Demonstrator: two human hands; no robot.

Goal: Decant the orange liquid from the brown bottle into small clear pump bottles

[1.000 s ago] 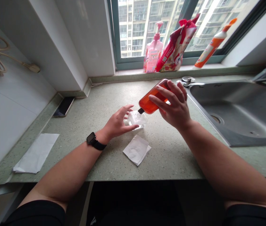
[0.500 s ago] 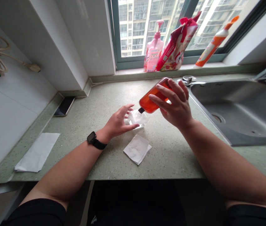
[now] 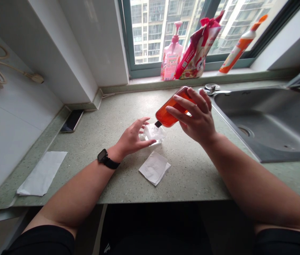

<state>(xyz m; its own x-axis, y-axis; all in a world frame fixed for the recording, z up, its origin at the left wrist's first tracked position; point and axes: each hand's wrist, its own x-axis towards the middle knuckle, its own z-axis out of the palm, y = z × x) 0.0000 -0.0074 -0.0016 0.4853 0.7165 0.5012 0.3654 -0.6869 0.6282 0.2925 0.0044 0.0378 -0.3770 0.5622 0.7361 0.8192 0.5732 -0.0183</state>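
My right hand (image 3: pixel 199 118) grips an amber-red bottle (image 3: pixel 169 115), tilted with its black tip (image 3: pixel 157 124) pointing down and left. The tip is right over a small clear plastic container (image 3: pixel 155 132) on the counter, which seems to hold something clear; I cannot make out whether liquid is running. My left hand (image 3: pixel 134 138), with a black watch on the wrist, is curved around the container's left side, thumb along the near edge and fingers at the far edge. Just in front of the container lies a folded white paper napkin (image 3: pixel 154 168).
A steel sink (image 3: pixel 272 124) is set into the speckled counter (image 3: pixel 192 177) at right. Another folded paper (image 3: pixel 42 173) and a phone (image 3: pixel 72 120) lie at left. On the windowsill stand a pink pump bottle (image 3: pixel 171 60), a red bag (image 3: pixel 199 53) and an orange-and-white bottle (image 3: pixel 239 49).
The view has shifted very slightly. Both hands, the tilted bottle and the container keep the same positions relative to one another.
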